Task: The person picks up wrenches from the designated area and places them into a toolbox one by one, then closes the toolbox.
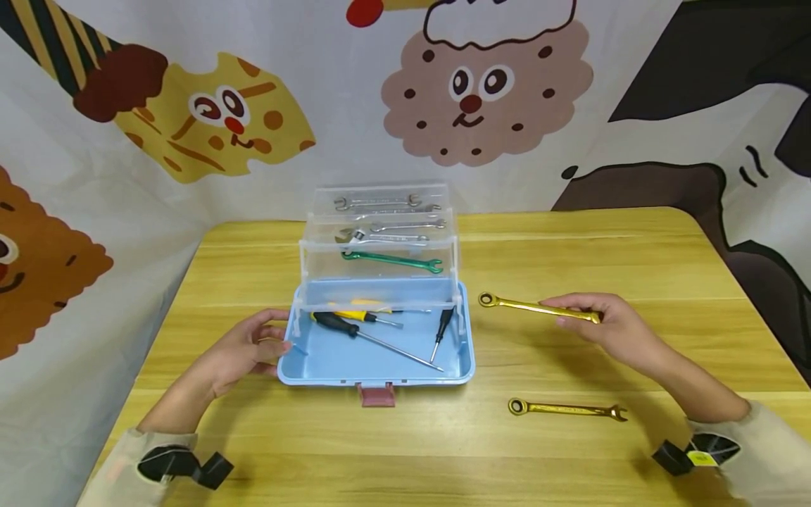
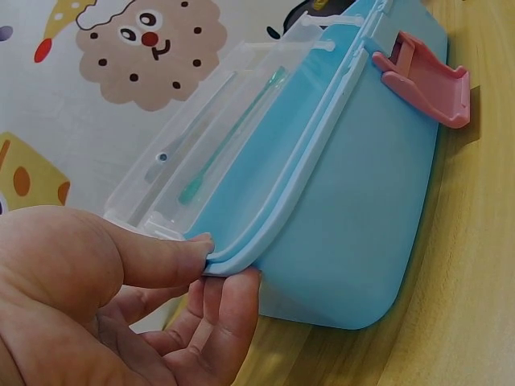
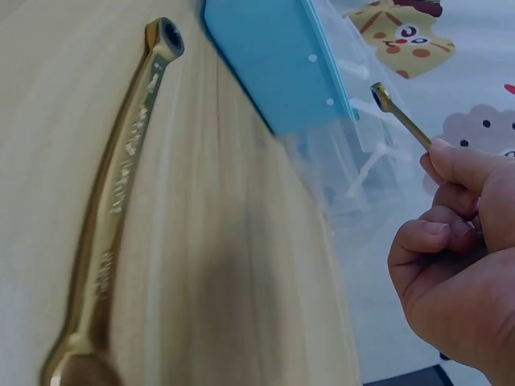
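Observation:
A light blue toolbox point(image 1: 380, 362) stands on the table with its clear tiered trays raised at the back. My left hand point(image 1: 243, 352) pinches the box's left rim, thumb on top and fingers below, as the left wrist view shows. To the right of the box, my right hand point(image 1: 608, 327) holds a gold ratchet wrench point(image 1: 526, 305) above the table, its ring end pointing toward the box. Another gold wrench point(image 1: 564, 409) lies on the table nearer the front. In the trays are several silver wrenches point(image 1: 380, 202) and a green wrench point(image 1: 393, 262).
Inside the box's base lie a long black screwdriver point(image 1: 336, 322), a small black screwdriver point(image 1: 445, 325) and yellow-handled screwdrivers point(image 1: 351, 315). A pink latch point(image 1: 377, 396) hangs down at the box's front. Behind the wooden table point(image 1: 380, 465) hangs a printed cloth point(image 1: 355, 105).

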Action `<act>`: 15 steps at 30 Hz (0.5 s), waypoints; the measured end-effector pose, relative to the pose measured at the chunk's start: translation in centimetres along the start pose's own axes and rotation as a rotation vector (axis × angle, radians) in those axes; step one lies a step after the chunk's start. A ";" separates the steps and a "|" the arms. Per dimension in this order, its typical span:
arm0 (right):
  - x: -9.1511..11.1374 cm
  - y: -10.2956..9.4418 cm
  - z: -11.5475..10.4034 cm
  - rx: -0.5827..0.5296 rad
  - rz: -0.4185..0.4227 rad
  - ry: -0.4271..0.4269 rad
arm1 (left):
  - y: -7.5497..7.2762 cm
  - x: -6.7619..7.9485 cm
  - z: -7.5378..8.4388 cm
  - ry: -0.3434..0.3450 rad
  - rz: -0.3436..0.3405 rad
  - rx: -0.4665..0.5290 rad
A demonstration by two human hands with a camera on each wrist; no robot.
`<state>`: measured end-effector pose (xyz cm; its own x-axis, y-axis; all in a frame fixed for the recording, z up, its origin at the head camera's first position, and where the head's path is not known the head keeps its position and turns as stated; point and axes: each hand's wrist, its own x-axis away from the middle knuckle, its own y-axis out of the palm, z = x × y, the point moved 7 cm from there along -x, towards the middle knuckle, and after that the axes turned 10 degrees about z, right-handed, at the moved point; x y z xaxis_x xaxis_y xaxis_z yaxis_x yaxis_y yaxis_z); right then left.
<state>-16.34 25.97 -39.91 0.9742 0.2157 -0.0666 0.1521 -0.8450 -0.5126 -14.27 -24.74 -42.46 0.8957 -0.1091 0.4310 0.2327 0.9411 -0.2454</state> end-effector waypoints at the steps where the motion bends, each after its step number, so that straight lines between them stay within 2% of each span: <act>1: -0.1 0.1 -0.2 -0.006 -0.002 0.000 | 0.0 0.0 0.0 0.000 -0.001 0.000; 15: -2.3 1.5 -2.5 -0.073 -0.025 0.023 | 0.1 0.1 0.1 0.008 -0.014 0.009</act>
<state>-17.94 23.01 -38.36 0.9735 0.2263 -0.0343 0.1872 -0.8734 -0.4497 -14.24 -24.61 -42.33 0.8956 -0.1246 0.4270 0.2417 0.9422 -0.2321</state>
